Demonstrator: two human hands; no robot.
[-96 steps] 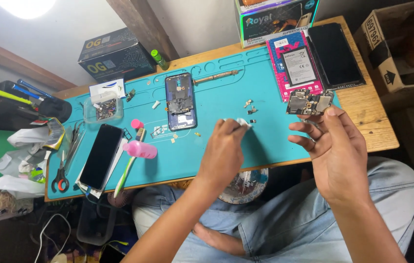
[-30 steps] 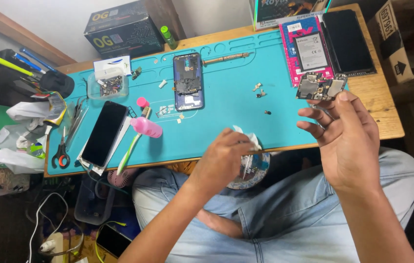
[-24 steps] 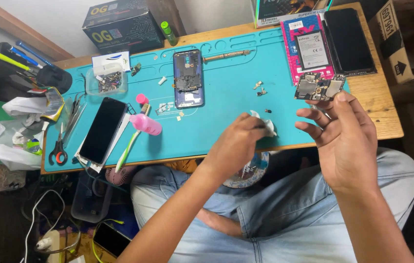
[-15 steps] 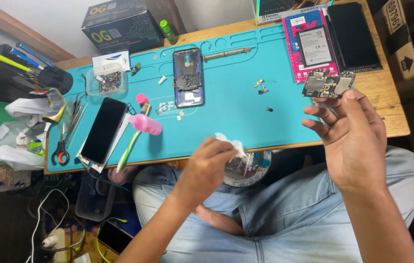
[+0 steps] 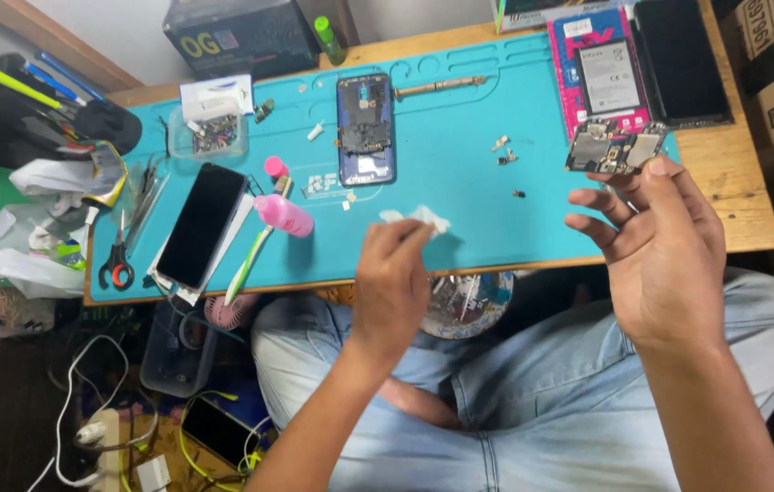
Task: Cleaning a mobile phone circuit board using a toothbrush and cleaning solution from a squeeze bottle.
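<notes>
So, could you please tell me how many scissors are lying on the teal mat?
1: red-handled scissors at the teal mat's left edge, beside the black phone. More could be hidden in the clutter at left.

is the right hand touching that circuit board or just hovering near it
Touching. The head view shows the right hand raised over the teal mat, its thumb and fingertips pinching the lower edge of the circuit board, with no gap between them.

Teal mat [image 5: 460, 228] on wooden table [image 5: 742, 200]: opened phone [image 5: 365, 141], black phone [image 5: 200, 225], pink bottle [image 5: 283, 215], scissors [image 5: 118, 264], clear tray [image 5: 208, 137] of, probably, small screws.
</notes>
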